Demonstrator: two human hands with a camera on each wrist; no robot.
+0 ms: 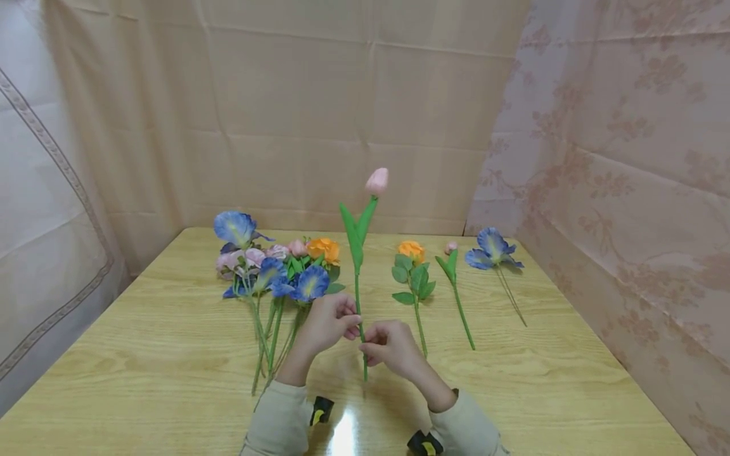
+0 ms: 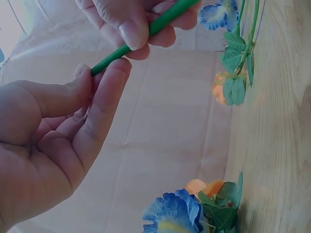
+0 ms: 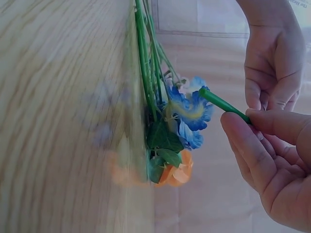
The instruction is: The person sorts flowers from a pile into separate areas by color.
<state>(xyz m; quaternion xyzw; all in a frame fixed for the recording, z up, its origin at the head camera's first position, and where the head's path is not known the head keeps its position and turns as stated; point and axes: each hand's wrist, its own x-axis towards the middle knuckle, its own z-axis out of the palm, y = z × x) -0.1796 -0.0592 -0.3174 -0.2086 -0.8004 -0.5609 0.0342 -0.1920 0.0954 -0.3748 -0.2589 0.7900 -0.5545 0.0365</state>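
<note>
A pink artificial tulip (image 1: 377, 182) with green leaves stands upright above the middle of the table, held by both hands. My left hand (image 1: 332, 323) pinches its green stem between thumb and fingers. Just below, my right hand (image 1: 393, 347) pinches the same stem near its lower end. In the left wrist view the stem (image 2: 165, 19) runs slanting through the fingertips of both hands. The right wrist view shows the cut end of the stem (image 3: 218, 100) sticking out past the right hand (image 3: 277, 165).
Left of the hands lies a pile of artificial flowers, with blue irises (image 1: 310, 283), pale pink blooms (image 1: 230, 261) and an orange flower (image 1: 324, 249). To the right lie an orange flower (image 1: 412, 251), another pink tulip (image 1: 452, 247) and a blue iris (image 1: 493, 248). Curtains (image 1: 342, 114) surround the table (image 1: 547, 392).
</note>
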